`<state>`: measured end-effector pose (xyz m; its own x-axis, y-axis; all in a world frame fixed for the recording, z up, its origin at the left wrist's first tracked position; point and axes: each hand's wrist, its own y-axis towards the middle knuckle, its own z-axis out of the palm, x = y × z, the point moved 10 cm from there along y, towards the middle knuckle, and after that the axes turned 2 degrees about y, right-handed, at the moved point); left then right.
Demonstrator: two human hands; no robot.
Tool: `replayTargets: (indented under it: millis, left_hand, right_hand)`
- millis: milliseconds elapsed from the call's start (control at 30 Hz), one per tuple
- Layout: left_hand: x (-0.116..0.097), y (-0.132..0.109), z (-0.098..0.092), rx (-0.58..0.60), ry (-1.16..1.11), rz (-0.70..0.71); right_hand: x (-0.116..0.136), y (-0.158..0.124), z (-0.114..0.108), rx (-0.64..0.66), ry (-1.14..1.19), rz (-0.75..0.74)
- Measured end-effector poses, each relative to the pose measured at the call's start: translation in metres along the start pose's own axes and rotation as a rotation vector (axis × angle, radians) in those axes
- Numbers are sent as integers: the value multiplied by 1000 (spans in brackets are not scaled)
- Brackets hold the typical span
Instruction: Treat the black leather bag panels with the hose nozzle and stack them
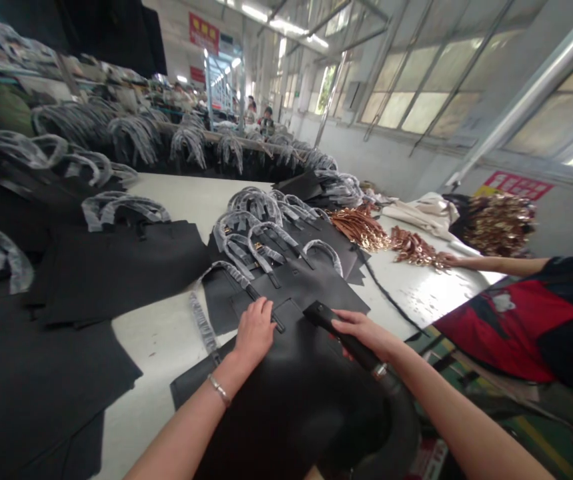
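One tool (322, 315) sits in the right hand (366, 333), fingers curled round it — the left hand (255, 330) touches a strap (279, 326) over panels (286, 387), its grip I can't tell.

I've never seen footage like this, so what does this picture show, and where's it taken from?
No robot here, just a person's bare hands, filmed by a camera worn on the head. The right hand grips a long black handheld tool over a smooth black sheet. The left hand touches the black strap end of a curved, plastic-wrapped handle; whether it grips isn't clear. Across the white table lie more black sheets with wrapped handles, and brown straps with gold-coloured fittings. Another person's hand is at those straps, to the right.
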<state>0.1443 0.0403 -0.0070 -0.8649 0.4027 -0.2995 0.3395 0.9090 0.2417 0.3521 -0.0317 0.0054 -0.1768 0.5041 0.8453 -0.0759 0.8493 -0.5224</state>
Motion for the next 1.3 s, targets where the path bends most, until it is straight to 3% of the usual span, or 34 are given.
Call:
replayTargets:
  millis: [167,333,467,600,767,933,1033,1100,1233,1300]
  left_hand:
    - [-24,41,28,77,-85,1]
    - [-11,66,52,258,-273,-119]
    - [3,76,61,307,-413,-154]
    - [8,79,71,349,-570,-177]
    - [12,78,78,393,-735,-225]
    - [12,72,83,442,-938,-281]
    - [10,67,84,460,-1018,-318]
    - [9,65,83,453,-1033,-326]
    - [2,65,76,442,-928,-226]
    - [5,67,67,387,-778,-178]
  right_hand:
    - [9,28,10,56,21,-56]
    - [9,38,9,94,63,-84]
    - [8,36,12,107,82,-90]
    - [15,44,23,117,117,-117]
    - [28,48,13,-25,189,-187]
    - [20,43,27,87,159,-139]
    - [25,41,17,-27,184,-186]
    - [27,39,17,-32,193,-194]
    - [24,37,34,96,161,-147]
    - [25,38,27,19,171,-175]
